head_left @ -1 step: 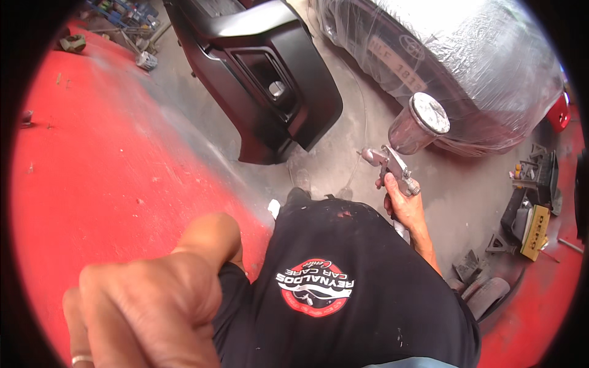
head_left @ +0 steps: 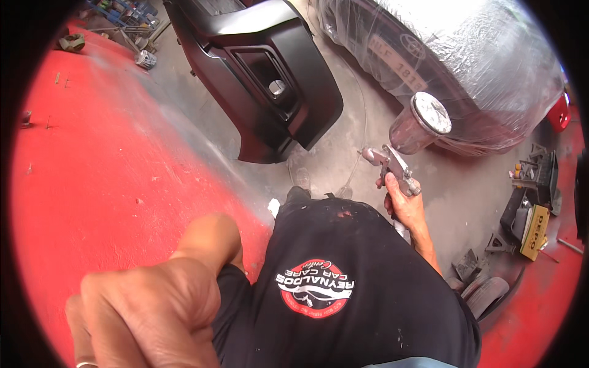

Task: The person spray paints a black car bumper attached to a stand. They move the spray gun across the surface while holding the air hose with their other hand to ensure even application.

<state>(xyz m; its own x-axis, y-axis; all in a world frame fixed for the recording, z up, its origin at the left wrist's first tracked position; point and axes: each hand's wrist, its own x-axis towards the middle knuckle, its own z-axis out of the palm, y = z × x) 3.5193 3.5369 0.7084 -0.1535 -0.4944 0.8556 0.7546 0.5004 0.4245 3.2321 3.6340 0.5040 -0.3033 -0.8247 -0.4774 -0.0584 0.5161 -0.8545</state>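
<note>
My right hand (head_left: 405, 205) is wrapped round the handle of a silver spray gun (head_left: 392, 164), thumb up along its back. A round paint cup (head_left: 417, 126) with a white-smeared lid sits on top of the gun, tilted to the right. The nozzle points left, towards a black car bumper (head_left: 270, 73) standing apart from it. My left hand (head_left: 147, 303) is raised close at the lower left, its fingers curled; the fingertips are out of sight, so what they hold, if anything, is hidden.
A car wrapped in clear plastic sheeting (head_left: 485, 67) stands at the upper right. A red-painted surface (head_left: 116, 172) fills the left. On the right lie car parts and a yellow box (head_left: 535, 233). Tools and cans (head_left: 145, 59) are at the upper left. A thin hose or cord (head_left: 366, 116) crosses the floor.
My left hand has shifted very slightly. My right hand and the spray gun look nearly still.
</note>
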